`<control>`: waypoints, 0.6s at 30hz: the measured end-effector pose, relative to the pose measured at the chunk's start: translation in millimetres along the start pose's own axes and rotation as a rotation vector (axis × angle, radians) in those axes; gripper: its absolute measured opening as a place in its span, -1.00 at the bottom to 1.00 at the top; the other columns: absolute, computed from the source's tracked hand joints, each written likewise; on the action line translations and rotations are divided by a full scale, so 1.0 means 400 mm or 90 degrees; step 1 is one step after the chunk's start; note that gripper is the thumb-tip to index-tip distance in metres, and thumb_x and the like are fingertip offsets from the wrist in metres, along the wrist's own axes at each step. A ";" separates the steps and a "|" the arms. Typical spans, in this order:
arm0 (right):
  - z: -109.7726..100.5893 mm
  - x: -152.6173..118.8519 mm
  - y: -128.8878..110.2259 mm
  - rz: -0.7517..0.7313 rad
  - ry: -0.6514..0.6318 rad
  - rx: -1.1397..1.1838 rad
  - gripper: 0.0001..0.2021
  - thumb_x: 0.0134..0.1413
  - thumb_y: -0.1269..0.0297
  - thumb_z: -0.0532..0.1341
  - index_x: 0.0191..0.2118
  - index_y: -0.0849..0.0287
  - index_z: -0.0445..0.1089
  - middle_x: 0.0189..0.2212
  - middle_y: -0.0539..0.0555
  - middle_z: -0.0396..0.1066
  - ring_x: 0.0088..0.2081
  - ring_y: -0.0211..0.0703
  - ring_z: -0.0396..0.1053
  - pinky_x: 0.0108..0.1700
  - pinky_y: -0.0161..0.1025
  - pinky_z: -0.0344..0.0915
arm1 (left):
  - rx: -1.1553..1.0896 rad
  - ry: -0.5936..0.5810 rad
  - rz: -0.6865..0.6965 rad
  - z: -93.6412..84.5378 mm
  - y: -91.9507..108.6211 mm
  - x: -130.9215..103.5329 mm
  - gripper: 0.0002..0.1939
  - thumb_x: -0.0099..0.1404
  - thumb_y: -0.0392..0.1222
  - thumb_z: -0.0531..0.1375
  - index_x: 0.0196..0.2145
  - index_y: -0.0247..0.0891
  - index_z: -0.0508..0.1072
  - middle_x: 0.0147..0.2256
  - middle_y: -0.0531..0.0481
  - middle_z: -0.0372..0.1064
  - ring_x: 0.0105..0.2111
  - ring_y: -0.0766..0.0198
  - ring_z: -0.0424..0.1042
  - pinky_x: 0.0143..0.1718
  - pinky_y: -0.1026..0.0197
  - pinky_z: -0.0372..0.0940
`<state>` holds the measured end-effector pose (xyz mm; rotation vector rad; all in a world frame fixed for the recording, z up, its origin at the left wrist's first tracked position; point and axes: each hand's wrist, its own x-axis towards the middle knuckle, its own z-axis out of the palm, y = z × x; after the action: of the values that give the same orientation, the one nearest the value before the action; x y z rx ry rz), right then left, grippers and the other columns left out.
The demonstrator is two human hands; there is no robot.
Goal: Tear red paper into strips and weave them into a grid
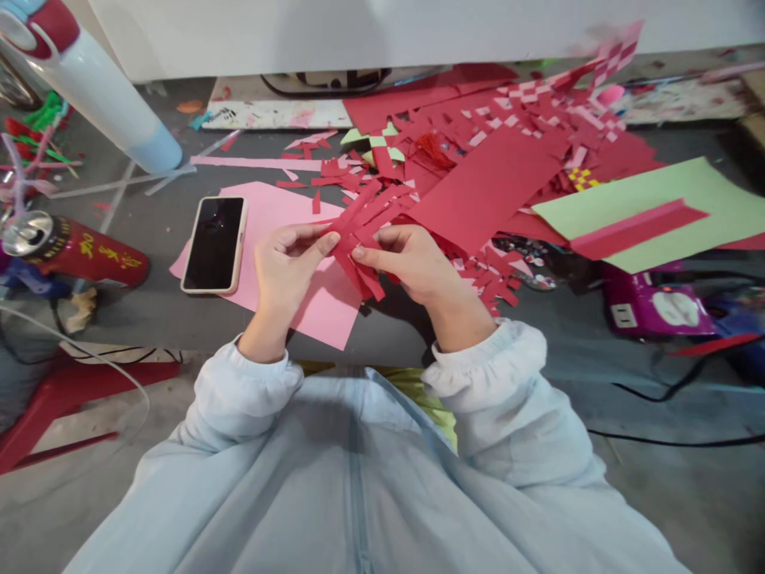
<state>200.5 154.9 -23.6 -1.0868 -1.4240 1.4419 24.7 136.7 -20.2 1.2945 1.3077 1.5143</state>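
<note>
Between my two hands is a piece woven from red paper strips [360,231], its loose ends fanning out above and below. My left hand [292,267] pinches its left side between thumb and fingers. On the right side, my right hand [412,259] grips it the same way, the thumb lying across the strips. Beneath the weave, a pink paper sheet [323,307] lies on the dark table. A phone [213,243] with a dark screen rests partly on that sheet, left of my left hand. Red paper sheets [490,187] and cut scraps lie beyond my right hand.
A white and blue bottle [113,104] and a red can [84,251] stand at the left. Light green paper [675,199] with a folded red strip lies at the right, above a purple box [654,307]. Woven red-and-pink pieces [615,56] are heaped at the back.
</note>
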 end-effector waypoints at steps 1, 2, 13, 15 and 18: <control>0.000 0.000 0.000 0.007 -0.008 0.009 -0.41 -0.27 -0.12 0.49 -0.69 0.15 0.13 -0.71 -0.15 0.07 -0.61 -0.42 0.02 -0.54 -0.31 -0.05 | 0.001 0.002 0.008 0.000 0.000 0.000 -0.73 0.03 -0.02 0.48 -0.38 -0.24 0.66 -0.43 -0.02 0.60 -0.46 0.31 0.55 -0.37 0.28 0.46; 0.001 0.000 0.000 0.014 -0.015 0.016 -0.44 -0.28 -0.12 0.50 -0.68 0.16 0.19 -0.72 -0.13 0.14 -0.62 -0.40 0.08 -0.54 -0.31 -0.01 | 0.001 0.004 0.015 0.000 0.001 -0.001 -0.76 0.04 -0.04 0.48 -0.39 -0.23 0.66 -0.42 -0.01 0.60 -0.46 0.31 0.55 -0.37 0.28 0.46; 0.003 -0.002 0.007 0.008 -0.025 0.028 -0.56 -0.23 0.01 0.52 -0.66 0.19 0.34 -0.73 -0.09 0.27 -0.64 -0.38 0.17 -0.56 -0.32 0.09 | -0.017 -0.001 0.007 -0.001 0.002 -0.001 -0.75 0.03 -0.05 0.48 -0.40 -0.25 0.63 -0.42 0.00 0.58 -0.43 0.32 0.54 -0.34 0.28 0.44; 0.005 0.000 0.003 0.001 -0.013 0.058 -0.55 -0.25 -0.05 0.51 -0.64 0.18 0.36 -0.71 -0.09 0.26 -0.62 -0.39 0.17 -0.55 -0.32 0.12 | -0.041 0.007 -0.003 0.001 0.007 0.000 -0.69 0.00 0.01 0.50 -0.43 -0.26 0.60 -0.46 0.03 0.55 -0.46 0.36 0.51 -0.35 0.29 0.43; 0.007 0.005 -0.001 0.004 0.014 0.105 -0.53 -0.29 -0.18 0.48 -0.55 0.17 0.48 -0.64 -0.06 0.35 -0.59 -0.37 0.23 -0.52 -0.32 0.19 | -0.084 0.002 -0.031 0.003 0.010 0.002 -0.62 -0.06 0.08 0.51 -0.47 -0.26 0.56 -0.50 0.08 0.50 -0.50 0.40 0.47 -0.38 0.32 0.41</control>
<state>197.1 156.1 -23.4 -1.0006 -1.2630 1.5180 26.2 136.8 -16.3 1.1701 1.2105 1.5422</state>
